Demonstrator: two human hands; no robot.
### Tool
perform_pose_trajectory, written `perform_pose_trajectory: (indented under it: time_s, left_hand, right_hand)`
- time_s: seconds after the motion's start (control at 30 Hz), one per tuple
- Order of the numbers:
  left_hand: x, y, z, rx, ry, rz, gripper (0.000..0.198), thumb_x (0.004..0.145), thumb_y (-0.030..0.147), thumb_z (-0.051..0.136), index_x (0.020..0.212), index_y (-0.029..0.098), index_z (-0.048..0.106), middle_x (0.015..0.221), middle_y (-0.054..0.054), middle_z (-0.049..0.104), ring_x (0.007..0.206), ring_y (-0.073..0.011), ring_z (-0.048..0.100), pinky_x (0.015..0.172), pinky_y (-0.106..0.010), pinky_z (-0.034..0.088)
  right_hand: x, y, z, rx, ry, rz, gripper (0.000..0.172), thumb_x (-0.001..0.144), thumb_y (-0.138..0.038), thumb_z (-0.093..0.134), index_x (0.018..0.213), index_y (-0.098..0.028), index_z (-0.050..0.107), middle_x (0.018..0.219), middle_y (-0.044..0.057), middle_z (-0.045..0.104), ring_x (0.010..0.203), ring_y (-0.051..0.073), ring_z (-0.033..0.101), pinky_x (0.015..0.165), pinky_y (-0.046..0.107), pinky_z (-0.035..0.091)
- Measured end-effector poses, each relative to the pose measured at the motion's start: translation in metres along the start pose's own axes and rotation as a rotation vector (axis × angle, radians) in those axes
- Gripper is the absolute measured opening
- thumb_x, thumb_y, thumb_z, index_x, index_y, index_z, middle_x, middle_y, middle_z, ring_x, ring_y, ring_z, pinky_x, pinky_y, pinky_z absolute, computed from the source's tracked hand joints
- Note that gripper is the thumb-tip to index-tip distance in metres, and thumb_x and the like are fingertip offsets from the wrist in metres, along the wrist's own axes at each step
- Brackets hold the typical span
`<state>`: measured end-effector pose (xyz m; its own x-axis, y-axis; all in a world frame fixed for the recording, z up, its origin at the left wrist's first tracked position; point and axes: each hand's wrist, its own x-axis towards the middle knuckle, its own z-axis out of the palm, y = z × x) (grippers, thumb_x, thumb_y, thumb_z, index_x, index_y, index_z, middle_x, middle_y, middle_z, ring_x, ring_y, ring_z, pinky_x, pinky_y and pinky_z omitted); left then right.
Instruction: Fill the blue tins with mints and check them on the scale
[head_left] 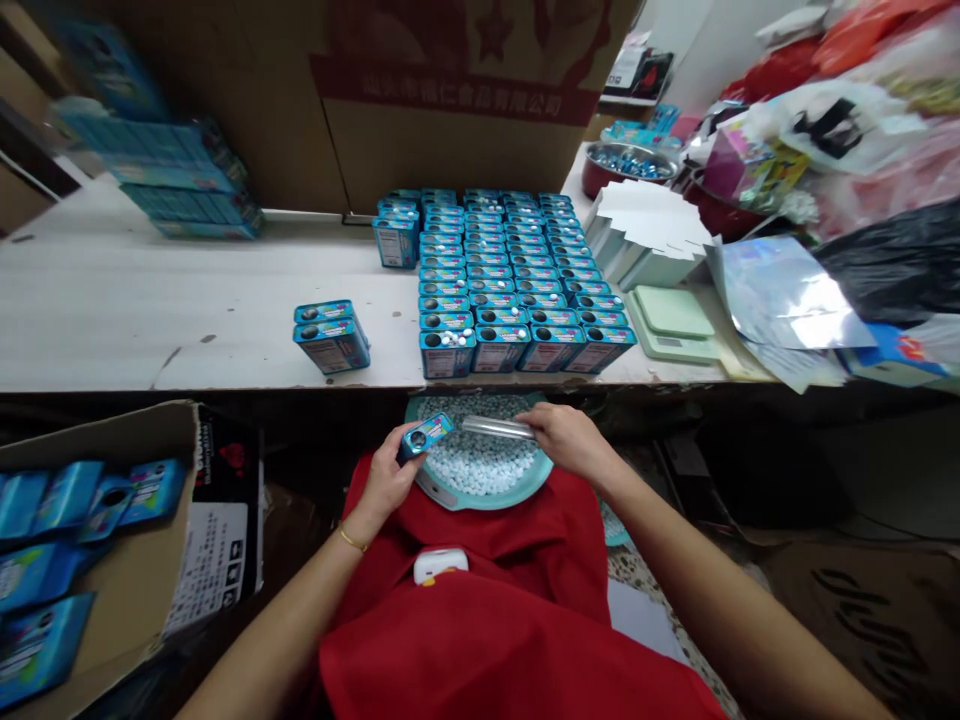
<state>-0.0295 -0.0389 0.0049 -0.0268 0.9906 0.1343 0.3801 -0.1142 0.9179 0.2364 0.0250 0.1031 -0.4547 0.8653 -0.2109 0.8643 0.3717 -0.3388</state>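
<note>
My left hand (388, 472) grips a small blue candy tin (427, 436), tilted, with a round dark opening in its top. In my right hand (564, 436) is a clear, shiny tube-like scoop (496, 428), its far end pointing left toward the tin but apart from it. Both are above a turquoise basin (517, 494) of small white candies on my lap. Rows of similar blue tins (499, 340) stand upright on the white table, some with loose candies on top. Two more tins (330, 338) stand apart to the left.
A large cardboard box (450, 160) stands behind the tins. Right of them are a pale green scale (673, 322), stacked white cards (649, 225) and a metal bowl (628, 165). An open carton (176, 560) with blue tins is at lower left. The table edge (225, 388) runs across.
</note>
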Motion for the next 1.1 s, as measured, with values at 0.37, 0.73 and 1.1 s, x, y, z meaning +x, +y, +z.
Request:
perform_pose_trajectory:
  time_s: [0.37, 0.73, 1.1]
  left_hand:
    - [0.082, 0.033, -0.102, 0.052, 0.291, 0.132, 0.041, 0.071, 0.030, 0.062, 0.108, 0.017, 0.051, 0.104, -0.006, 0.059, 0.097, -0.0193, 0.056, 0.090, -0.036, 0.043]
    - [0.099, 0.028, -0.142, 0.693, 0.283, 0.143, 0.101, 0.044, 0.036, 0.080, 0.132, 0.019, 0.032, 0.143, -0.016, 0.014, 0.130, -0.0367, 0.019, 0.104, -0.050, 0.024]
    - [0.228, 0.003, -0.151, 0.580, -0.131, 0.156, 0.092, 0.050, -0.001, 0.057, 0.135, 0.024, 0.031, 0.148, -0.008, 0.008, 0.130, -0.0299, 0.025, 0.103, -0.040, 0.031]
  right_hand:
    - [0.043, -0.014, 0.160, 1.112, 0.220, 0.200, 0.016, 0.061, -0.031, 0.055, 0.067, -0.018, 0.061, 0.064, 0.000, 0.060, 0.065, 0.015, 0.053, 0.066, 0.027, 0.041]
    - [0.020, -0.004, 0.136, 1.043, 0.147, 0.178, 0.019, 0.060, -0.035, 0.056, 0.066, -0.018, 0.063, 0.062, 0.001, 0.060, 0.063, 0.016, 0.053, 0.061, 0.026, 0.041]
    - [0.013, -0.017, 0.134, 1.118, 0.142, 0.211, 0.023, 0.063, -0.040, 0.058, 0.065, -0.017, 0.064, 0.061, 0.001, 0.059, 0.063, 0.018, 0.051, 0.061, 0.027, 0.039]
